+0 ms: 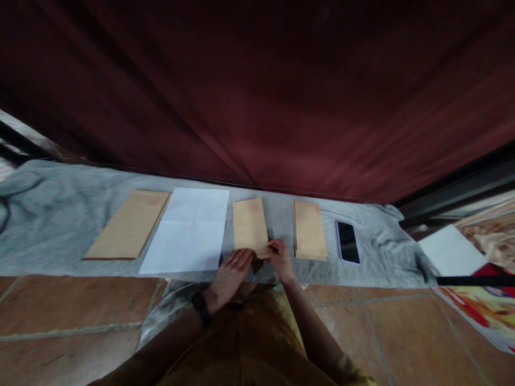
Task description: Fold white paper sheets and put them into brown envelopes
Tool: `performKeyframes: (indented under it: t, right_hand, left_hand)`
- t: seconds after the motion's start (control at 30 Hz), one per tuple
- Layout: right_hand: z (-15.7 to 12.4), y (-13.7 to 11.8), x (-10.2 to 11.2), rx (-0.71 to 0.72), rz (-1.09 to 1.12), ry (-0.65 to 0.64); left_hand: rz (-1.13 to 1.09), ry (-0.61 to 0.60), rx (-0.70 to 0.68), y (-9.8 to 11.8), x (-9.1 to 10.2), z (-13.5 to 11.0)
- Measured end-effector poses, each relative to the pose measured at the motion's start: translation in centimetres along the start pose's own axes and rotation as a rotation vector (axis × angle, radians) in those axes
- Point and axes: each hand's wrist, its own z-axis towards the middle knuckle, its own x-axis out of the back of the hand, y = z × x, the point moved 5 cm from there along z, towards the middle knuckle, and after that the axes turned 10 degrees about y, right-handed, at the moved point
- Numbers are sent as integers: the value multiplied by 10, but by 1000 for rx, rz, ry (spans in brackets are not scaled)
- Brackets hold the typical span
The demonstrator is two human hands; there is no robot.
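A small brown envelope (250,222) lies in front of me, its near edge bent up a little between my hands. My left hand (231,273), with a dark band on the wrist, has its fingers over the near left corner; the thumb is hard to see. At the near right corner, my right hand (281,261) pinches the edge of the same envelope between thumb and fingers. Left of it is a creased sheet of white paper (189,228). Further left rests a stack of larger brown envelopes (127,225). A stack of small brown envelopes (309,229) sits to the right.
A phone (348,242) with a dark screen lies right of the small stack. Grey cloth (378,246) covers the narrow surface, and a dark red curtain (257,107) hangs behind it. At the far right are a white sheet (453,251) and colourful printed packaging (488,311).
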Motion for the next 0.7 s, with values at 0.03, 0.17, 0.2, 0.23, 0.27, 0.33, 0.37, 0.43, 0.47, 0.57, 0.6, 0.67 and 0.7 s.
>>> performKeyframes:
  t: [0.03,0.17,0.2,0.23,0.27,0.33,0.37,0.43,0.47,0.57,0.6,0.67,0.7]
  right_hand:
    - [5,-1,-2,-4,9,19]
    - [21,-5,-7,20,-14,43]
    - [24,-6,-7,27,-24,43]
    - [25,-7,-6,32,-31,42]
    - [25,-9,-4,47,-47,42]
    - [22,-16,2,128,-126,66]
    - [19,-21,5,196,-189,85]
    - [8,-31,12,363,-324,118]
    - [0,-35,15,447,-372,111]
    - [-26,-39,14,664,-417,-54]
    - [-34,-38,11,728,-439,-134]
    - [-48,-35,7,820,-524,-256]
    - [-53,-32,6,846,-577,-290]
  left_hand:
    - [3,1,-4,-2,0,6]
    - [1,12,15,-11,-4,27]
    - [-2,14,27,-12,-7,29]
    - [-5,17,39,-12,-10,31]
    - [-7,21,51,-11,-13,30]
    - [-11,31,77,-8,-18,27]
    - [-15,38,88,-6,-19,24]
    - [-29,44,99,-2,-21,18]
    - [-37,42,99,-1,-21,16]
    - [-55,24,101,0,-21,12]
    - [-56,17,107,-1,-21,12]
    - [-54,7,113,-2,-22,13]
    - [-51,4,110,-1,-22,14]
